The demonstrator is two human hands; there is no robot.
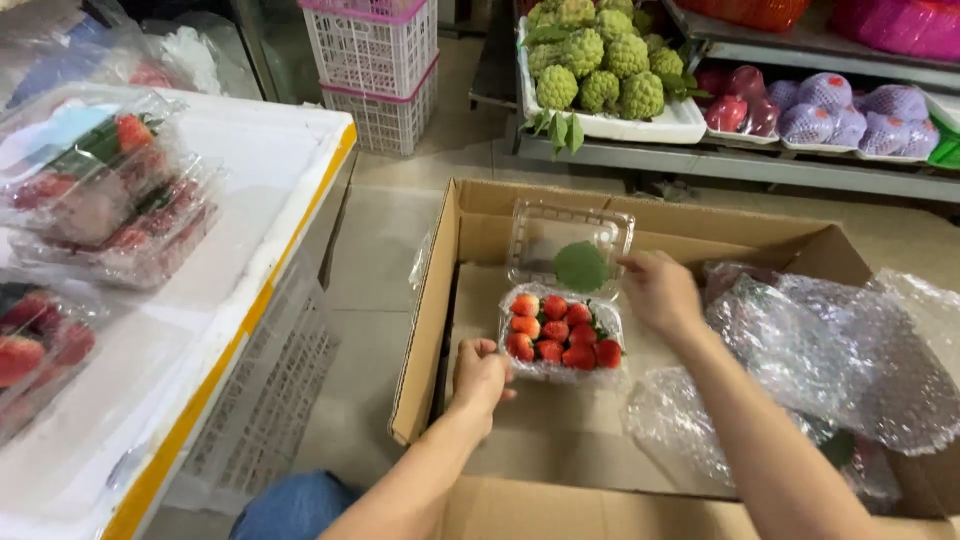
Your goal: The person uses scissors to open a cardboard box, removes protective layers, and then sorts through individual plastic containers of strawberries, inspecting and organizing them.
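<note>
1. Nearest to me, my left hand (480, 375) curls around the front left corner of the strawberry punnet (560, 342), fingers pressed on the clear plastic, so that it stays steady.
2. My right hand (660, 292) pinches the edge of the hinged lid (568, 240), which stands open with a round green sticker (581, 267).
3. I see the punnet resting inside the cardboard box (440, 300), beside bubble wrap (830, 350), which probably cushions it.
4. More strawberry packs (110, 200) lie on the white foam box (260, 200) at my left.
</note>
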